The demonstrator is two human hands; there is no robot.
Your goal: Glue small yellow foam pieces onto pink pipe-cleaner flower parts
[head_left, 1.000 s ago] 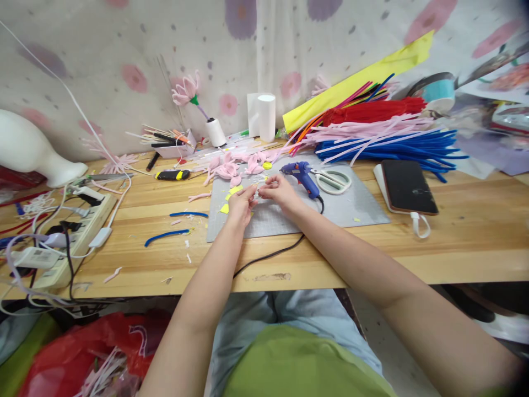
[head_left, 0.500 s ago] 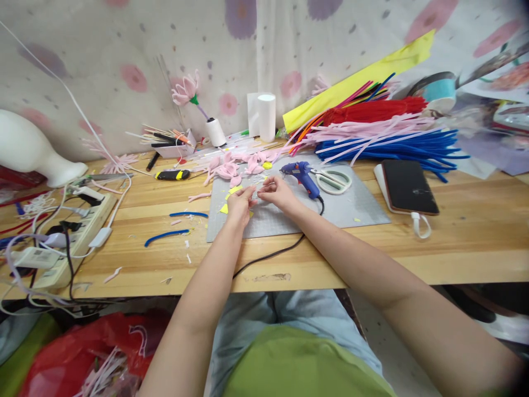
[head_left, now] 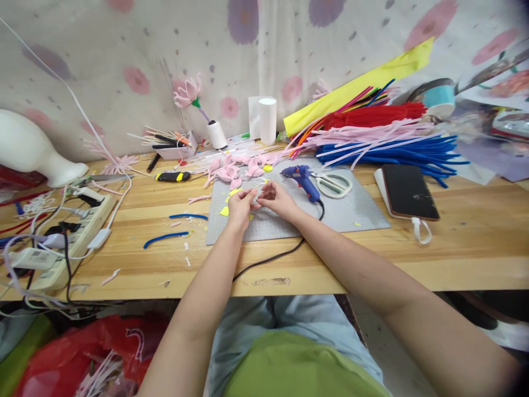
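My left hand (head_left: 241,206) is above the left part of the grey cutting mat (head_left: 285,227), thumb and fingers pinched together on something too small to make out. Close against it, my right hand (head_left: 278,199) has its fingers curled, fingertips meeting at the left hand's tips; whatever they grip is hidden. Yellow scraps (head_left: 224,210) lie beside the left hand. Pink fuzzy petal shapes (head_left: 229,173) and a small yellow piece (head_left: 268,169) are just beyond. To the right of my right hand rest a blue glue gun (head_left: 303,179) and white-handled scissors (head_left: 336,186).
Bundles of blue (head_left: 384,154), pink and red pipe cleaners (head_left: 372,117) lie at the back right, near a black-covered device (head_left: 409,190). A utility knife (head_left: 172,176) and blue pipe cleaner pieces (head_left: 165,239) lie left. A power strip (head_left: 76,237) with cables sits far left.
The fingers of my right hand have opened slightly and shifted while staying near the left fingertips. The left hand stays pinched in about the same place.
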